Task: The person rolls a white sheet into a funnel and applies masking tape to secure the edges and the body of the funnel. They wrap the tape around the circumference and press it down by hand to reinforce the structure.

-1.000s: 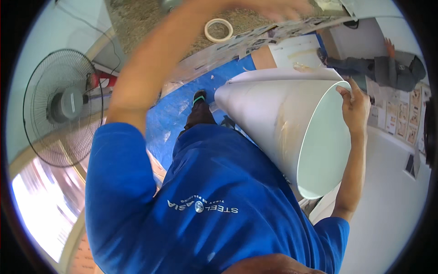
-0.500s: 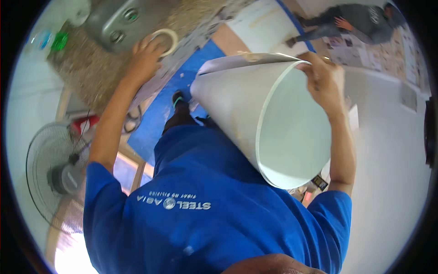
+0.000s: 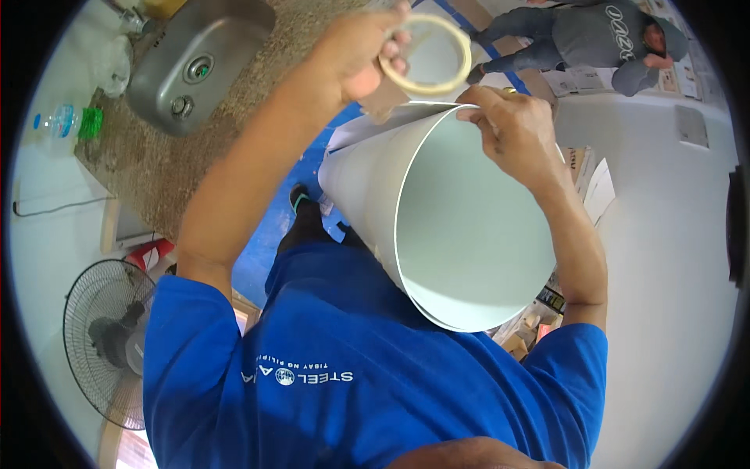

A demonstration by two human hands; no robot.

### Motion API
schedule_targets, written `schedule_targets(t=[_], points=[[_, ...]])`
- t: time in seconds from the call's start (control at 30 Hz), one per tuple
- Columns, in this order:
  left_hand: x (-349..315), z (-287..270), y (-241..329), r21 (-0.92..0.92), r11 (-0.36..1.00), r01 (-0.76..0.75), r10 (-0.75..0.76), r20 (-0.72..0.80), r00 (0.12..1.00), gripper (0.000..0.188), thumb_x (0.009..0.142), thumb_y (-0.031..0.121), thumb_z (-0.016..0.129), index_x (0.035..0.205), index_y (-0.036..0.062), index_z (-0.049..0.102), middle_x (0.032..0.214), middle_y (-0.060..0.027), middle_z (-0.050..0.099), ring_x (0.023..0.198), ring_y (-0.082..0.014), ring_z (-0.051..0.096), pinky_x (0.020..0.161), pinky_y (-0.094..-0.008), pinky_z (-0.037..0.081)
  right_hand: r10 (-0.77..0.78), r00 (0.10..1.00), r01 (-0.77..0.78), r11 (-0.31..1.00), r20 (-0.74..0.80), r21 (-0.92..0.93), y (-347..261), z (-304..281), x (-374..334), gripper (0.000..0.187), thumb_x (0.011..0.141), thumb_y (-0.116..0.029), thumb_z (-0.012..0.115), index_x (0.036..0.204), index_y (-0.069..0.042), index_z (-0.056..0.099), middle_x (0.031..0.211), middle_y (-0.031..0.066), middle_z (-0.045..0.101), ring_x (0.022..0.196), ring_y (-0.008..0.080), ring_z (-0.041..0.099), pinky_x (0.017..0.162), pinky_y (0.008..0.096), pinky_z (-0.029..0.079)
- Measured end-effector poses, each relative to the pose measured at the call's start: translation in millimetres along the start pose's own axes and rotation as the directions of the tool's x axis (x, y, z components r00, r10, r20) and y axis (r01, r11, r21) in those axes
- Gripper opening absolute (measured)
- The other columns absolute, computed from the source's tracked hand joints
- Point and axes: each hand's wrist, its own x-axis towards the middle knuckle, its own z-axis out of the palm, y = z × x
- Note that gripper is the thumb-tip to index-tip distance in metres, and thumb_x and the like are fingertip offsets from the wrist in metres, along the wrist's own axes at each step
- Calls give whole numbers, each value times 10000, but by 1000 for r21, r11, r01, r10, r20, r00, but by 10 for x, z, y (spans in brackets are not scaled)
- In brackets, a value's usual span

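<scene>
My left hand is raised above the sheet with its fingers closed on the rim of a cream-coloured tape roll. A large pale sheet, rolled into a wide cone, leans against the front of my blue shirt. Its wide mouth faces up toward me, and the narrower end points away to the left. At the far upper edge of that mouth, my right hand pinches the overlapping layers between thumb and fingers. The tape roll hangs just beyond the sheet's seam, apart from it.
A steel sink is set in a brown speckled counter at the far left, with a plastic bottle beside it. A black fan stands at left. Blue covering lies on the floor. Another person is at far right.
My left hand has lifted the tape roll off the counter and carried it right, near the sheet's upper edge. My right hand keeps its pinch, and the cone's mouth has shifted slightly left.
</scene>
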Motion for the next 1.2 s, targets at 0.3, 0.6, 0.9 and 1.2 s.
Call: schedule_targets(t=[0.3,0.6,0.9,1.2], points=[[102,-192,48,268,948,170,-229,204,952,218,1061,237,607,1088,21,593,807,-38,633,521,7,421,409,-150,371,2,1000,-2,1000,16,30,-102,0,-47,217,781,-18,673,974,-84,598,717,61,720,627,286,702,530,426,510],[-150,-84,259,583,812,20,-141,163,977,280,1017,297,676,1071,23,649,756,-5,637,482,26,414,383,-132,331,196,974,-205,976,111,75,-208,-8,-19,591,857,-32,751,1397,-97,521,867,64,780,709,286,731,604,365,536],[210,-148,524,657,745,118,-397,294,869,174,1021,157,641,1072,3,704,738,-22,657,525,-61,563,448,-194,433,71,997,-71,997,-8,17,-69,147,24,642,846,-175,785,1410,-158,479,625,75,677,536,311,651,496,422,484],[-538,-263,90,21,998,67,-70,240,968,316,1088,298,519,1192,10,599,962,-55,664,683,-65,562,582,-219,484,73,997,-70,995,-40,76,-163,96,67,476,784,-41,754,1217,-156,593,734,27,718,592,272,668,532,401,479]])
